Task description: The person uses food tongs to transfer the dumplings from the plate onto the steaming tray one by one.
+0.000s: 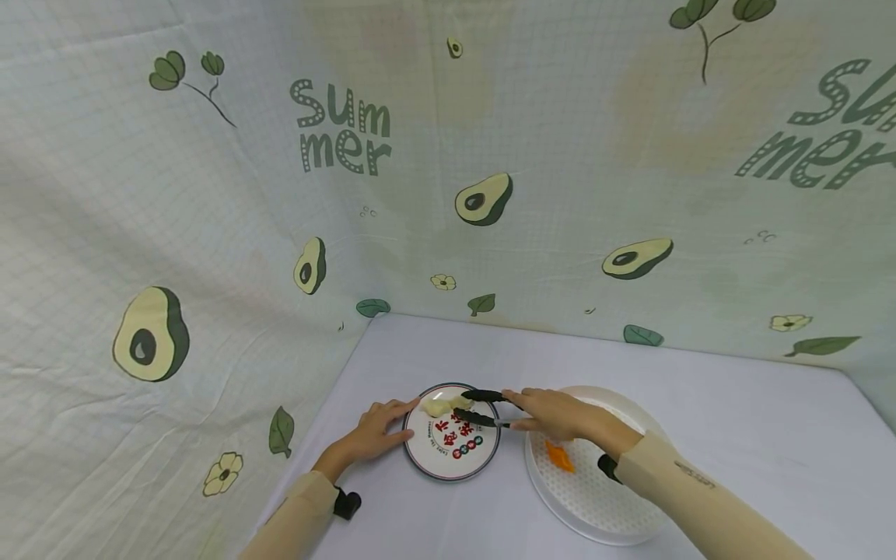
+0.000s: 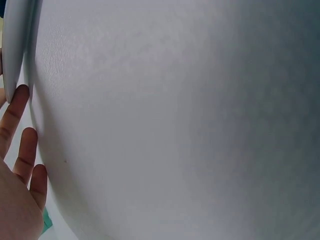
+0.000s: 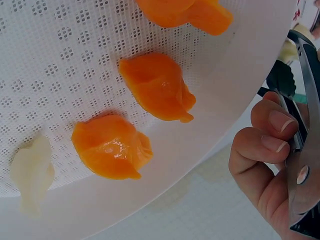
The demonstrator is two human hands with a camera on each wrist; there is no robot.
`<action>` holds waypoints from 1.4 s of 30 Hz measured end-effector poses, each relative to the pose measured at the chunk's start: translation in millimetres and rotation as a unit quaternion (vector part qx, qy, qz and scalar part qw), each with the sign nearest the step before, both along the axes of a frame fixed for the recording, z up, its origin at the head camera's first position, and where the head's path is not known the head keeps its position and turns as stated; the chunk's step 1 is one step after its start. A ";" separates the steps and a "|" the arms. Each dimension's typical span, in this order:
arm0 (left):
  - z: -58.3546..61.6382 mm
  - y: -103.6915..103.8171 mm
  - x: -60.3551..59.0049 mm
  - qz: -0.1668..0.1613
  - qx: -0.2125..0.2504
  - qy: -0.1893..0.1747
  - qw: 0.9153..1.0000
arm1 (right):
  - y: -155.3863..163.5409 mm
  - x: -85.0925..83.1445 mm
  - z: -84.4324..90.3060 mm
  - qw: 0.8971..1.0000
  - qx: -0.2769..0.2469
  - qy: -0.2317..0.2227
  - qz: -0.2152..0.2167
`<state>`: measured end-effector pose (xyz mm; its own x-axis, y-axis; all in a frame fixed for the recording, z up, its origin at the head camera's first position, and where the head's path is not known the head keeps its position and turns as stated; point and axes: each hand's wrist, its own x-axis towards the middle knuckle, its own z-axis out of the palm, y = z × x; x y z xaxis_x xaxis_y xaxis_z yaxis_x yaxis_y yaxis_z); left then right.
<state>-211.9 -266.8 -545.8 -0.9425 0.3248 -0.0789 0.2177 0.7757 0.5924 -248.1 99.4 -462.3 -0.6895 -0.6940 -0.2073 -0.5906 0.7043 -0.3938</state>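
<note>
My left hand (image 1: pixel 378 429) touches the left rim of a round white plate (image 1: pixel 428 455) with red lettering, thumb and forefinger spread along its edge. In the left wrist view the fingers (image 2: pixel 19 107) reach the plate's rim. My right hand (image 1: pixel 553 414) grips metal tongs (image 3: pixel 306 167) with black tips. Those tips stand apart over the right side of the plate, on either side of a pale dumpling (image 1: pixel 459 403). Another pale dumpling (image 1: pixel 435 407) lies to its left on the plate.
Right of the plate stands a round white perforated tray (image 1: pixel 609 505), partly hidden under my right forearm. Several orange dumplings (image 3: pixel 159 86) and a whitish one (image 3: pixel 33 170) lie in it. A patterned cloth (image 1: pixel 546 155) hangs behind the white table (image 1: pixel 756 435).
</note>
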 end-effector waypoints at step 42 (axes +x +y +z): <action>1.1 1.8 1.5 0.004 -0.001 0.000 1.000 | 44.9 3.9 31.5 0.995 -0.097 -0.017 0.017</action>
